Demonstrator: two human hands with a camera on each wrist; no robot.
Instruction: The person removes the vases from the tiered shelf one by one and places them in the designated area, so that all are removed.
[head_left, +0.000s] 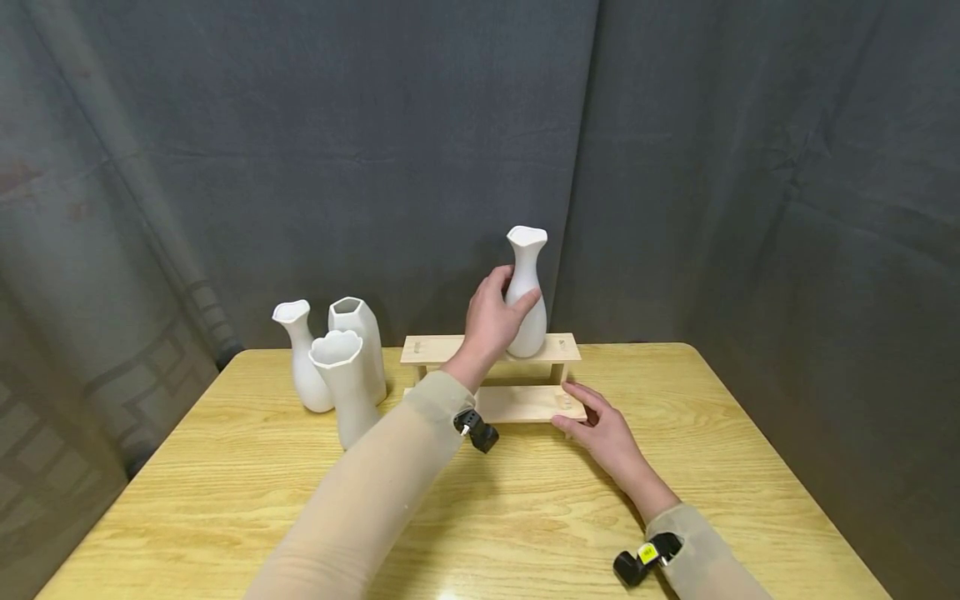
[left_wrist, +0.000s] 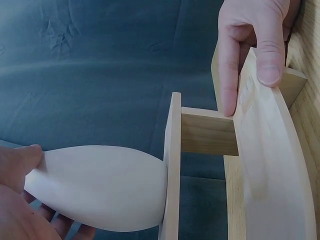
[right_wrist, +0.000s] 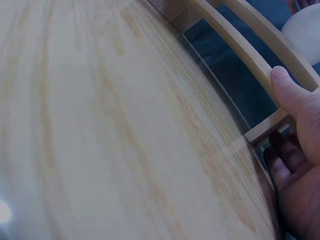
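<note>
A white narrow-necked vase (head_left: 528, 325) stands upright on the upper board (head_left: 442, 345) of a small two-step wooden rack, toward its right end. My left hand (head_left: 491, 317) grips that vase around the body, thumb across the front. In the left wrist view the vase's base (left_wrist: 150, 185) meets the upper board. At the right end of the lower board (head_left: 517, 403), my right hand (head_left: 607, 437) pinches the rack, its thumb (right_wrist: 285, 85) on the front edge and its fingers around the end. My left forearm covers the rack's left part in the head view.
Three more white vases stand together on the table's left: a wavy-rimmed narrow one (head_left: 306, 375), a faceted one (head_left: 367, 342) and a scalloped one (head_left: 345, 387). A grey curtain (head_left: 337, 167) hangs behind the wooden table (head_left: 720, 467).
</note>
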